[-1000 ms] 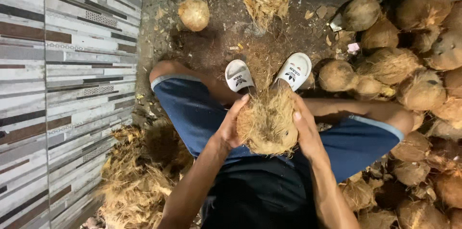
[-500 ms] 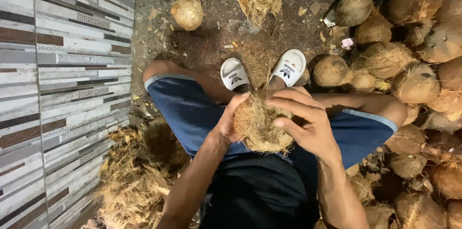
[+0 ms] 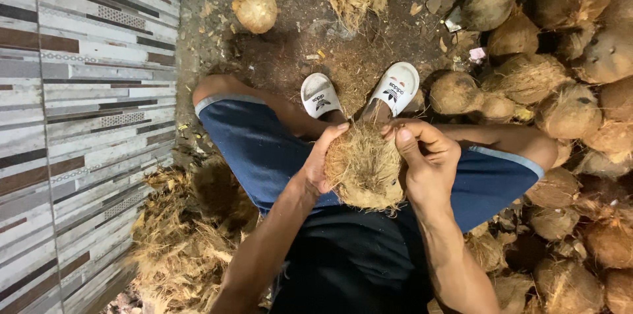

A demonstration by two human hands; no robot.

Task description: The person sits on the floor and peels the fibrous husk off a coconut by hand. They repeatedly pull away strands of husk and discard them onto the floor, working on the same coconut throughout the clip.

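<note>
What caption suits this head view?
Seated person's left hand and right hand grip a fibrous coconut beside a coconut pile.

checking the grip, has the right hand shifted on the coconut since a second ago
Yes. The right hand has shifted from the coconut's right side up to its top, nearer the white sandals.

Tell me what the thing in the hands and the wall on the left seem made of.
Coconut: dry fibrous husk, tan and matte; loose hairs stick out between the left hand and right hand. Wall: probably glazed ceramic tile, smooth, striped grey, white and brown, with straight grout lines.
</note>
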